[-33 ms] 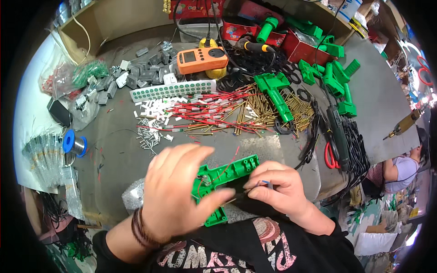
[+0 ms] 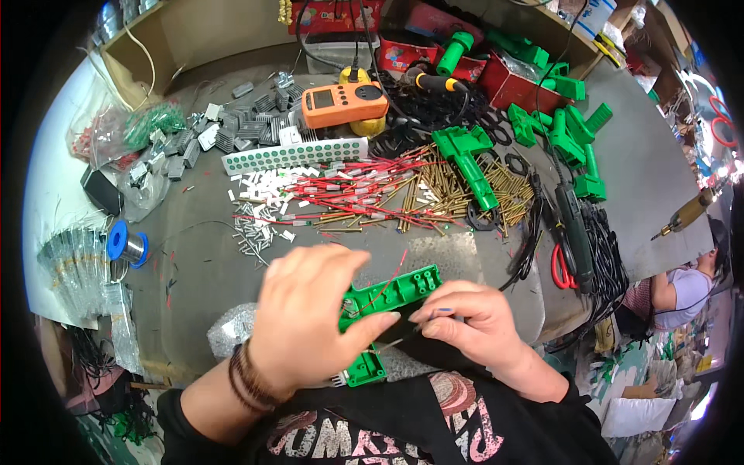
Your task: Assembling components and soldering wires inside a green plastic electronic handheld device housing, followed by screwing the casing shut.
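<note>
**Green shell held over desk**

Grey desk (image 2: 201, 271) strewn with red wires (image 2: 349, 190) and brass pins (image 2: 434, 186), orange meter (image 2: 345, 103) behind. Left hand (image 2: 310, 325) palm down, wrist bent, fingers curled over near end of green shell (image 2: 387, 298), gripping it just above desk edge. Right hand (image 2: 473, 322) knuckles up, fingers pinched narrow around thin dark tool (image 2: 399, 341), tip touching shell. Blue spool (image 2: 124, 244) well apart at left.
</note>
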`<state>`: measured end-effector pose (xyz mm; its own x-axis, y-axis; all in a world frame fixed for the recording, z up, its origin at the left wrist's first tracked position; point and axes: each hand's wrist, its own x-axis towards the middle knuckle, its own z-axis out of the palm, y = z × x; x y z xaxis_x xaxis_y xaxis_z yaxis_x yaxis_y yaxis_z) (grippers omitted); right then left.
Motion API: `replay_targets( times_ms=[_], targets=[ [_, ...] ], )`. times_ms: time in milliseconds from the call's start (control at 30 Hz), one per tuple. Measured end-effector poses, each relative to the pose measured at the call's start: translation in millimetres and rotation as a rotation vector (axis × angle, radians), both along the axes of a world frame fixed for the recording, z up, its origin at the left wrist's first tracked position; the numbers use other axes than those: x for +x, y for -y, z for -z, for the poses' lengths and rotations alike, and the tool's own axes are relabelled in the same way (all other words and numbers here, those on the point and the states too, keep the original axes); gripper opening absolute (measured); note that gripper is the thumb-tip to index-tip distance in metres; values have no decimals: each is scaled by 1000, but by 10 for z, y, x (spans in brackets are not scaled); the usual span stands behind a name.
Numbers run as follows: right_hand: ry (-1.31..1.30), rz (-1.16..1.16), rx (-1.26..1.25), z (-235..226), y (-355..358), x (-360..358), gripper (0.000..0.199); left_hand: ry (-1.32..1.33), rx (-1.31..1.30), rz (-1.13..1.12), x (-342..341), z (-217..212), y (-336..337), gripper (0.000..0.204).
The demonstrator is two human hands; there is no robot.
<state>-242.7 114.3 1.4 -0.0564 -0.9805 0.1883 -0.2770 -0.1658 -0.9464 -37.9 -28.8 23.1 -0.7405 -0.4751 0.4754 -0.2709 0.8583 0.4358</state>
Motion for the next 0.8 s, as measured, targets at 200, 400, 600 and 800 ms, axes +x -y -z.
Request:
replay_targets(
  times_ms=[200,400,600,800],
  targets=[
    [-210,62,-19,26,90,81,17,-15,318,227,-128,224,34,12],
    [87,228,153,96,124,174,14,-164,467,202,-169,261,-20,10],
    [66,238,155,122,137,201,16,-233,348,186,-205,358,-50,9],
    [-239,177,73,21,169,149,17,-254,265,166,-208,341,-89,9]
  ],
)
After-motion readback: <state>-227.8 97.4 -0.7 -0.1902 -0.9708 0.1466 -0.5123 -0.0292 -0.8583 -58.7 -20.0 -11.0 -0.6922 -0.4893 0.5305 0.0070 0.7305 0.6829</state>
